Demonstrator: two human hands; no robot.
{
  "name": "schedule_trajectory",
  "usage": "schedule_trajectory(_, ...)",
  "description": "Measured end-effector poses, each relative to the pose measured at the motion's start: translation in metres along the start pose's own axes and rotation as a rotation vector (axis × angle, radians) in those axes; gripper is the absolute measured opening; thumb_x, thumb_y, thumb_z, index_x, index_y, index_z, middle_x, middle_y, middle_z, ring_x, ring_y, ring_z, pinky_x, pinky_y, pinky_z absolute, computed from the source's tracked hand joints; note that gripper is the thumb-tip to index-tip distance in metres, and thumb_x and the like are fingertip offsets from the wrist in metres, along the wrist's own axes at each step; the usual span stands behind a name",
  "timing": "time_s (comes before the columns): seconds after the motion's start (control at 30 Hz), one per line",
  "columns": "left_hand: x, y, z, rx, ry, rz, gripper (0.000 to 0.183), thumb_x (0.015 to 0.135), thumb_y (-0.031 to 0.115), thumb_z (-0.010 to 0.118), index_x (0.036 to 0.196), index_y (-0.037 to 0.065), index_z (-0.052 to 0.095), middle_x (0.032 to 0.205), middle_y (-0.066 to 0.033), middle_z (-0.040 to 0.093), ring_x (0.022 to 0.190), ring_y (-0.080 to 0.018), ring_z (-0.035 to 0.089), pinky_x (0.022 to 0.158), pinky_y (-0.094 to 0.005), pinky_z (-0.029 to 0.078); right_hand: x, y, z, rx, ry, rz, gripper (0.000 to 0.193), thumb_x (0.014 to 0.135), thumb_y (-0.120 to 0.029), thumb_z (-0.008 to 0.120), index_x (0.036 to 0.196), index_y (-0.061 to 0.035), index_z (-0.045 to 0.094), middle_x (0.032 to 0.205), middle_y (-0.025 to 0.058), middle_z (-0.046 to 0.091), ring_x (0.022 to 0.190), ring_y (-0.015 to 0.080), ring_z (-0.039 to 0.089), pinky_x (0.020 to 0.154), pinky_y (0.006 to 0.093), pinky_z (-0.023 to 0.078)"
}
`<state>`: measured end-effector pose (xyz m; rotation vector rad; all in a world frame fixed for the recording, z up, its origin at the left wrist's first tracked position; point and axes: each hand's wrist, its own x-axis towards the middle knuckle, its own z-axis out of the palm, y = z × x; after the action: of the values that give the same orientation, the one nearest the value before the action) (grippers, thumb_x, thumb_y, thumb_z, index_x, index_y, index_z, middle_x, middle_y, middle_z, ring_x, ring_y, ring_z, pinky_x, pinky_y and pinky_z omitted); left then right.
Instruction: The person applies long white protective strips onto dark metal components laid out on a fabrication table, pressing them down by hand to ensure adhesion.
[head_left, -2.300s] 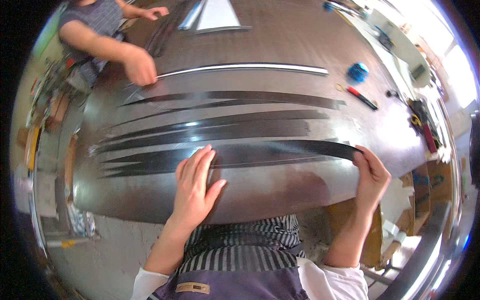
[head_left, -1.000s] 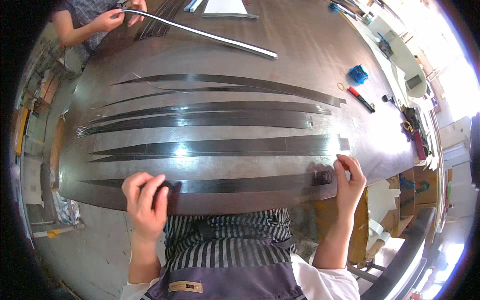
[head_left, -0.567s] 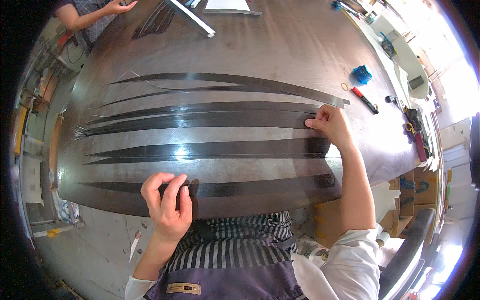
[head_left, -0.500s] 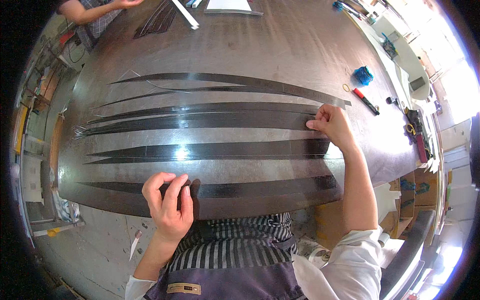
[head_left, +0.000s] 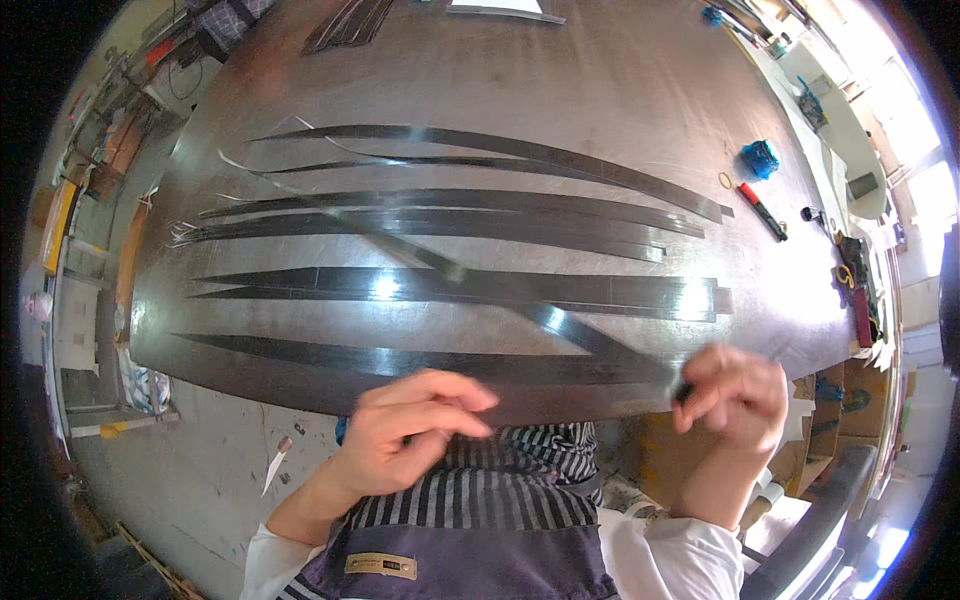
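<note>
My right hand (head_left: 736, 400), blurred by motion, is closed on the near right end of a long, thin, dark strip (head_left: 553, 319). This strip slants across the others toward the far left and narrows to a pale, wispy tip. At the table's front edge is my left hand (head_left: 412, 430), its loosely bent fingers apart and nothing in them. Just beyond it lies a dark tapered strip (head_left: 430, 362). Farther back are paired strips (head_left: 600, 292), a group of strips (head_left: 480, 225) with frayed left tips, and a curved strip (head_left: 530, 149) at the far side.
On the right of the brown table (head_left: 560, 80) lie a red-and-black marker (head_left: 762, 212), a yellow ring (head_left: 726, 181) and a crumpled blue bundle (head_left: 761, 159). Scissors with yellow handles (head_left: 845, 275) are near the right edge. A dark bundle of strips (head_left: 350, 25) lies at the back.
My right hand has drawn one strip from the middle group toward me and to the right, swinging it diagonally. My left hand has moved right and nearer me. The other person's hand has left view.
</note>
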<state>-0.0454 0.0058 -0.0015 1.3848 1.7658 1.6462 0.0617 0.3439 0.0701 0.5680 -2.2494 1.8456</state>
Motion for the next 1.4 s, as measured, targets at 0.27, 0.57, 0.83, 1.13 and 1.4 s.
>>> schedule_trajectory(0.27,0.025,-0.009,0.013,-1.417,0.405,-0.258,0.099,0.076,-0.009,0.073,0.155,0.011,0.018,0.148,-0.0214,0.039,0.091,-0.0161,0.058,0.071,-0.0256,0.055,-0.05,0.022,0.02,0.563,0.035,0.022,0.02,0.079,-0.008,0.068,0.085,0.0096,0.075,0.079,0.0227,0.066,0.062,0.0282,0.058,0.058,0.039,0.043)
schedule_trajectory(0.57,-0.012,-0.01,-0.013,-0.811,0.848,-0.225,0.03,0.1,0.006,0.052,0.128,-0.004,0.045,0.116,-0.0149,0.049,0.085,-0.0102,0.055,0.071,-0.0189,0.057,-0.082,0.03,0.012,0.41,0.909,0.182,0.018,0.088,-0.01,0.072,0.099,0.0044,0.068,0.079,0.0093,0.062,0.062,0.0121,0.055,0.051,0.0212,0.041)
schedule_trajectory(0.83,-0.026,-0.019,-0.014,-1.062,0.676,-0.154,0.026,0.101,0.008,0.051,0.125,-0.004,0.048,0.105,-0.0096,0.049,0.077,-0.0091,0.053,0.057,-0.0161,0.055,-0.079,0.031,0.02,0.186,1.079,0.241,0.014,0.091,-0.002,0.067,0.104,0.0047,0.068,0.082,0.0061,0.066,0.067,0.0127,0.062,0.058,0.023,0.049)
schedule_trajectory(1.13,-0.04,-0.017,-0.017,-0.027,0.875,-0.379,0.025,0.104,0.015,0.048,0.12,-0.001,0.06,0.136,-0.011,0.054,0.09,-0.0103,0.054,0.073,-0.0235,0.046,-0.081,0.035,0.017,-0.271,0.872,0.504,0.008,0.087,0.003,0.067,0.094,0.0033,0.07,0.087,0.001,0.061,0.071,0.008,0.051,0.064,0.0206,0.042)
schedule_trajectory(1.4,-0.046,-0.018,-0.01,0.423,0.816,-0.411,0.009,0.094,0.003,0.062,0.1,-0.001,0.067,0.133,-0.0104,0.054,0.106,-0.0107,0.052,0.086,-0.0244,0.042,-0.081,0.044,0.015,-0.347,0.885,0.52,0.008,0.088,0.003,0.066,0.094,0.0019,0.071,0.086,0.0012,0.063,0.071,0.0067,0.051,0.063,0.0192,0.039)
